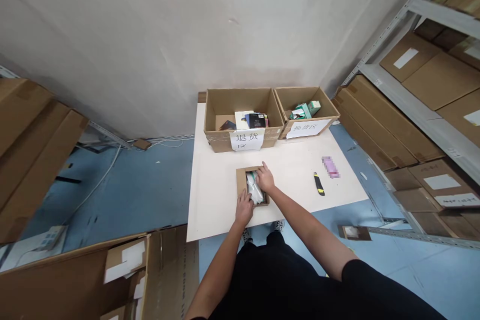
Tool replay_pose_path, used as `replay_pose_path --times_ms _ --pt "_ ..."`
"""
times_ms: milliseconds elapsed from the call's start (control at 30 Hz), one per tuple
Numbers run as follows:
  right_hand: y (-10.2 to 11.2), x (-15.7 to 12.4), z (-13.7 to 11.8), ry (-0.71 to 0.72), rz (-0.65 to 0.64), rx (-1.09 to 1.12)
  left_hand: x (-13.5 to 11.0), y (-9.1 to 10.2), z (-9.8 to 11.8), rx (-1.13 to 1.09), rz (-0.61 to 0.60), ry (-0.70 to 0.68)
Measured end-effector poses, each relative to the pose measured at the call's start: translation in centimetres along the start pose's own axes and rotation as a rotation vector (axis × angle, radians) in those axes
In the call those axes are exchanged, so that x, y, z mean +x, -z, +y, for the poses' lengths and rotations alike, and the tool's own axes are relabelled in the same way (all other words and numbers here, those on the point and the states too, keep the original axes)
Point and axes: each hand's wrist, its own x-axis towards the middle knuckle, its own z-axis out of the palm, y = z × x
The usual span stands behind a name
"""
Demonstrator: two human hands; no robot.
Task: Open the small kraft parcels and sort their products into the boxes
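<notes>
A small brown cardboard box [242, 180] lies open on the white table in front of me, its left flap folded out. Inside is a clear plastic bag [255, 191] with a greenish strip near its top; what the bag contains I cannot make out. My left hand [244, 208] rests at the box's lower left edge, fingers stretched out over the flap and the bag's side. From the right, my right hand [264, 178] reaches across the box's upper right edge, fingers apart, some touching the bag. Neither hand is visibly closed round anything.
Two larger cartons with handwritten paper signs stand at the back: a left carton [212, 141] with books, a right carton [330, 124] with green boxes. A utility knife [319, 184] and a blurred pink item [330, 167] lie right. Loaded shelves [427, 95] flank the table [215, 210].
</notes>
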Motion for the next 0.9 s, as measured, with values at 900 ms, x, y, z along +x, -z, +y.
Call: replay_pose_path --times_ms 900 --pt "-0.8 3.9 -1.4 -0.063 -0.272 -0.067 0.2 -0.2 0.9 -0.079 -0.1 0.083"
